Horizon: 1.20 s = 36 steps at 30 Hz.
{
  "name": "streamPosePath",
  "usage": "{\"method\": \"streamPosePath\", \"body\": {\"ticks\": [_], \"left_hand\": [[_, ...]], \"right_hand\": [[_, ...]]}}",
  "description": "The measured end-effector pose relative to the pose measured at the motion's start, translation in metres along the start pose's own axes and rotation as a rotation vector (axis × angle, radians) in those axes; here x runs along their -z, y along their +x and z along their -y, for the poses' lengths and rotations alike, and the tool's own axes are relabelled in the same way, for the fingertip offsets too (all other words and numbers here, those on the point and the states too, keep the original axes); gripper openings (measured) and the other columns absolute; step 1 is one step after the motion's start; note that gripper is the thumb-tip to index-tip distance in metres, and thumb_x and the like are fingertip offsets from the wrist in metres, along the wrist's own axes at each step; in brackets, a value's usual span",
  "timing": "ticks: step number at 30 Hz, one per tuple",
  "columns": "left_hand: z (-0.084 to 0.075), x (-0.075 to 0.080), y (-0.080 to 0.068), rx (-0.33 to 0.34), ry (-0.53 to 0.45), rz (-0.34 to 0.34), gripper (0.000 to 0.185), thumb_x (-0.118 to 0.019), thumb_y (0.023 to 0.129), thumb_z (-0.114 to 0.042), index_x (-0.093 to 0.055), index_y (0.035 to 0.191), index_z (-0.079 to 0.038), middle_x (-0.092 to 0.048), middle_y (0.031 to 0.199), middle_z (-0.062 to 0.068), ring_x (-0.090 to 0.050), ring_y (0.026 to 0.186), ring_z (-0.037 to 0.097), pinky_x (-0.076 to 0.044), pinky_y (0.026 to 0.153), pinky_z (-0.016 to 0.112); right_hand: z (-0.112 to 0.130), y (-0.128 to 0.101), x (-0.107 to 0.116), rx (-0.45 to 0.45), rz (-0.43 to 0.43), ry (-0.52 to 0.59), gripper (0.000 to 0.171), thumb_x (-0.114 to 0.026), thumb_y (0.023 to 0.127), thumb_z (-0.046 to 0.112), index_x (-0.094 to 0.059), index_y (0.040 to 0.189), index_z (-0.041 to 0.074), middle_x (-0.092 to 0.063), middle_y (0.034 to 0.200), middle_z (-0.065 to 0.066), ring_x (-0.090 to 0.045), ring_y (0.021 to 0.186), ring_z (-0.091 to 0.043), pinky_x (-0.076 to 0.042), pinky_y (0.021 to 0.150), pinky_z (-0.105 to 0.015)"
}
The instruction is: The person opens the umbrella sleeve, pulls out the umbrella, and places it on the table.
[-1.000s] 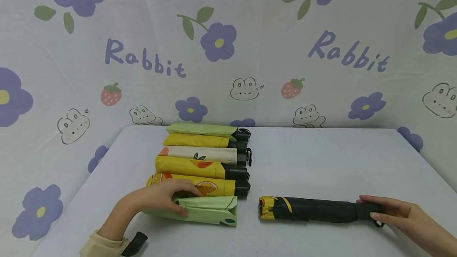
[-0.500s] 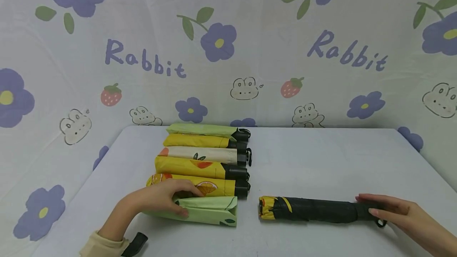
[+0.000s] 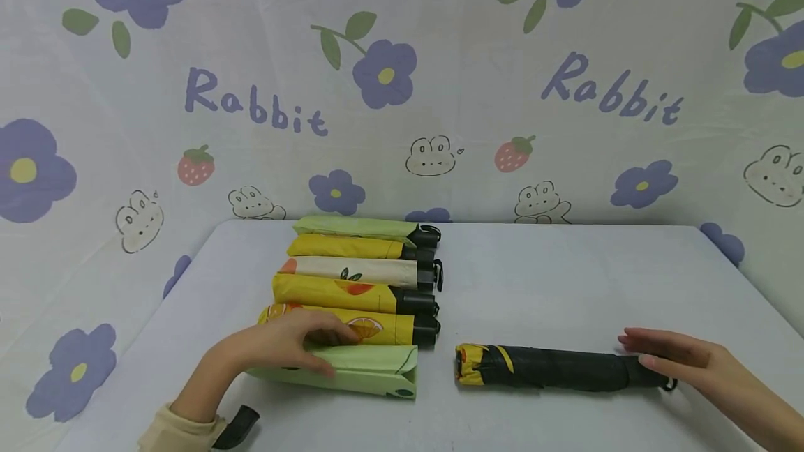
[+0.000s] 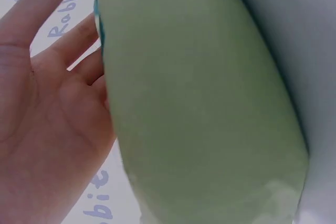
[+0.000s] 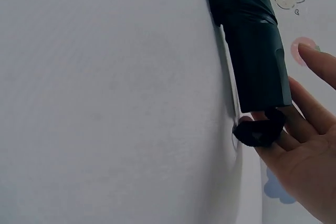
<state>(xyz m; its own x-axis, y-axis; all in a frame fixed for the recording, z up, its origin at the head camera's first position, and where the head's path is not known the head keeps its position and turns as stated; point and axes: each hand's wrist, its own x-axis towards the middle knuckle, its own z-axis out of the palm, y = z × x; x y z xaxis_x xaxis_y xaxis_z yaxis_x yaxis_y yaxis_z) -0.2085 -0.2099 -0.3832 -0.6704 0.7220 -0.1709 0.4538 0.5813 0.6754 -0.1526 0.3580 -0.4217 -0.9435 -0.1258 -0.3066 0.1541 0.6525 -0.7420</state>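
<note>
Your black umbrella (image 3: 553, 368) lies flat on the surface (image 3: 565, 277), long axis left-right, handle toward your right hand (image 3: 675, 354), whose straight fingers touch it. Your left hand (image 3: 283, 347) rests spread on the green sleeve (image 3: 364, 372).

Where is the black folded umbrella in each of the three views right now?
Head: the black folded umbrella lies crosswise on the table, lower right, with the right hand at its handle end.
Left wrist: not in it; only the green sleeve and the left hand show.
Right wrist: upper right, handle end pointing down.
Shared landmark: the Rabbit-print backdrop.
</note>
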Motion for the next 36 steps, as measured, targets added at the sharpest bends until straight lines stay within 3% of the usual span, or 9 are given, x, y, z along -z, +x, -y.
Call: {"method": "streamPosePath", "body": {"ticks": [4, 8, 11, 15, 23, 29, 36], "left_hand": [[0.000, 0.004, 0.000, -0.007, -0.061, -0.012, 0.047, -0.070, 0.076, -0.038, -0.057, 0.119, -0.025, -0.060, 0.116, -0.008, -0.057, 0.106, 0.014, -0.047, 0.090, 0.031], [0.001, 0.009, -0.001, -0.003, -0.022, -0.049, 0.046, -0.069, 0.076, -0.040, -0.057, 0.118, -0.024, -0.061, 0.113, -0.007, -0.057, 0.104, 0.014, -0.048, 0.088, 0.031], [0.003, 0.012, -0.001, -0.022, 0.014, -0.085, 0.046, -0.069, 0.077, -0.040, -0.057, 0.118, -0.023, -0.061, 0.112, -0.007, -0.057, 0.104, 0.012, -0.048, 0.089, 0.032], [0.006, 0.016, 0.000, -0.058, 0.057, -0.134, 0.044, -0.069, 0.077, -0.038, -0.058, 0.116, -0.021, -0.061, 0.112, -0.007, -0.056, 0.104, 0.011, -0.047, 0.090, 0.032], [0.011, 0.023, 0.004, -0.052, 0.106, -0.208, 0.043, -0.072, 0.076, -0.035, -0.058, 0.116, -0.025, -0.057, 0.115, -0.014, -0.052, 0.109, 0.005, -0.044, 0.095, 0.034], [0.016, 0.024, 0.005, -0.028, 0.132, -0.209, 0.043, -0.071, 0.075, -0.039, -0.058, 0.116, -0.029, -0.054, 0.114, -0.018, -0.049, 0.111, 0.003, -0.041, 0.098, 0.034], [0.023, 0.023, 0.007, -0.025, 0.165, -0.195, 0.046, -0.069, 0.077, -0.038, -0.058, 0.119, -0.024, -0.054, 0.119, -0.011, -0.049, 0.113, 0.009, -0.041, 0.098, 0.037]], "right_hand": [[0.007, -0.001, 0.000, 0.029, -0.018, -0.018, 0.054, -0.047, 0.090, 0.049, -0.037, 0.138, 0.027, -0.051, 0.134, 0.004, -0.042, 0.104, 0.022, -0.047, 0.082, -0.035], [0.014, -0.001, 0.001, 0.078, -0.035, -0.032, 0.051, -0.047, 0.091, 0.046, -0.037, 0.138, 0.026, -0.052, 0.133, 0.002, -0.042, 0.104, 0.023, -0.044, 0.086, -0.046], [0.018, -0.001, 0.001, 0.127, -0.043, -0.047, 0.048, -0.046, 0.093, 0.042, -0.038, 0.137, 0.027, -0.052, 0.133, 0.002, -0.042, 0.107, 0.021, -0.046, 0.087, -0.034], [0.023, -0.001, 0.000, 0.171, -0.048, -0.041, 0.045, -0.046, 0.094, 0.038, -0.038, 0.137, 0.027, -0.052, 0.133, 0.003, -0.043, 0.110, 0.019, -0.044, 0.078, -0.012], [0.038, 0.003, -0.004, 0.205, -0.064, -0.027, 0.041, -0.046, 0.094, 0.036, -0.039, 0.134, 0.036, -0.053, 0.132, 0.006, -0.045, 0.115, 0.012, -0.042, 0.081, -0.010], [0.048, 0.011, -0.012, 0.227, -0.054, 0.009, 0.041, -0.048, 0.094, 0.035, -0.040, 0.134, 0.035, -0.053, 0.131, 0.006, -0.046, 0.116, 0.010, -0.041, 0.083, -0.011], [0.061, 0.023, -0.024, 0.262, -0.046, 0.022, 0.042, -0.051, 0.092, 0.036, -0.041, 0.133, 0.037, -0.055, 0.129, 0.009, -0.050, 0.117, 0.000, -0.041, 0.084, -0.012]]}}
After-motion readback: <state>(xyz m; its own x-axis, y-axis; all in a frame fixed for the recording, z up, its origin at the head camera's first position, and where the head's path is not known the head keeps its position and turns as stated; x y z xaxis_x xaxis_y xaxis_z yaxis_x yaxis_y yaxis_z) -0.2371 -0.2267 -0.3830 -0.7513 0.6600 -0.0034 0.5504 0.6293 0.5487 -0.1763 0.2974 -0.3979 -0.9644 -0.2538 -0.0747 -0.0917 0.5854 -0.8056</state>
